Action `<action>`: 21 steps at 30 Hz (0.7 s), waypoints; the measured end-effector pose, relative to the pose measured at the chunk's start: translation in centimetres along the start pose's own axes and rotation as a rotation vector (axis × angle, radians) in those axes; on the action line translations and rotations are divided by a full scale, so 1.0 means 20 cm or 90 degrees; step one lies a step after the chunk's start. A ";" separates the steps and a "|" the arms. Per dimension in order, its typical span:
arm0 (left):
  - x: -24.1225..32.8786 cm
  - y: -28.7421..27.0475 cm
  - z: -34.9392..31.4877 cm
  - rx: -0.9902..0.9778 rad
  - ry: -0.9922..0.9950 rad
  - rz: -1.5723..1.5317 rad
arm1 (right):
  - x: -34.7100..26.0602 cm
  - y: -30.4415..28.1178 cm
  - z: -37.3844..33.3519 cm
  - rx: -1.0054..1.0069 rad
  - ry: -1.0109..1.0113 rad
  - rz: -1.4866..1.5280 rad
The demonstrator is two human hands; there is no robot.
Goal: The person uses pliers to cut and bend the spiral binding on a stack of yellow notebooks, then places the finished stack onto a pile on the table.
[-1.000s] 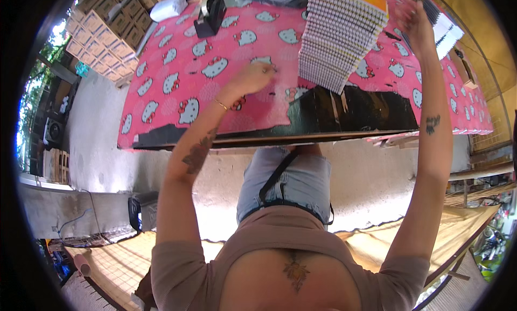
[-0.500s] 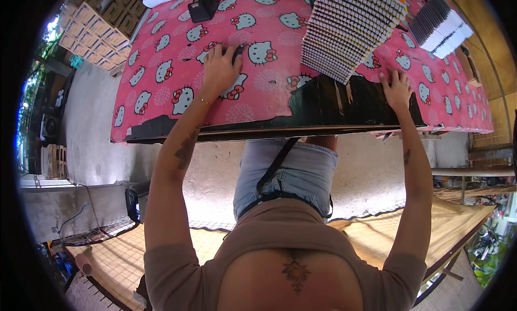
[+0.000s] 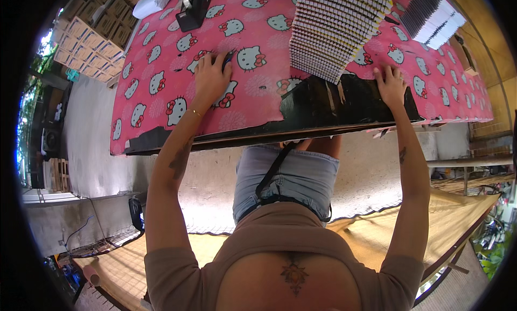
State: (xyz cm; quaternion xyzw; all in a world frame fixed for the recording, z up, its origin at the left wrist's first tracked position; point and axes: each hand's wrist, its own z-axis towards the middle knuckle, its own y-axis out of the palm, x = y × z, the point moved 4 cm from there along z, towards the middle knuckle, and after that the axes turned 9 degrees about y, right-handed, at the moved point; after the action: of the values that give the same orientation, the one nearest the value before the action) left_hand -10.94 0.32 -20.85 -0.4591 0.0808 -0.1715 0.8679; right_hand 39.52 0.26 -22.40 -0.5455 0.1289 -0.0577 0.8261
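Note:
My left hand (image 3: 213, 80) rests on the pink cat-patterned cover of the table (image 3: 253, 103). A slim dark object (image 3: 228, 59) pokes out between its thumb and fingers; most of it is hidden, so its exact kind does not show. To the right, my right hand (image 3: 391, 86) lies with fingers spread near the table's front edge, holding nothing. Between the hands, and farther back, stands a tall fanned stack of spiral-bound books (image 3: 336, 33), nearer to my right hand and apart from it.
A black tape dispenser (image 3: 193, 9) stands at the far left of the table, beside a white bundle (image 3: 151, 3). Another stack of bound books (image 3: 433, 21) is at the far right. Cartons (image 3: 89, 44) are piled beyond the left side. Torn black covering (image 3: 355, 103) shows along the front edge.
The view has turned slightly, so the table sits a little farther left and tilts in the picture. Both hands keep their places on the table.

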 end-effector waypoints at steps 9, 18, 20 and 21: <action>0.03 -0.07 0.02 0.049 0.012 0.072 | -0.01 -0.04 -0.02 0.001 0.015 0.036; 0.82 -0.01 -0.11 -0.174 -0.311 -0.883 | -0.03 0.03 0.27 -0.378 0.101 0.637; 0.88 0.04 -0.05 -0.124 -0.499 -1.062 | -0.27 0.01 0.34 -0.509 0.147 0.808; 0.89 0.05 -0.02 -0.095 -0.595 -1.148 | -0.39 0.00 0.37 -0.576 0.174 0.894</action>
State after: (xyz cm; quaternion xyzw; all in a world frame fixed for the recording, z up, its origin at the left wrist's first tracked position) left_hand 5.78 -6.04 -21.63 -0.4231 -0.6317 -0.5598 0.3294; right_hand 34.05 8.68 -18.52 -0.6050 0.5473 0.4606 0.3496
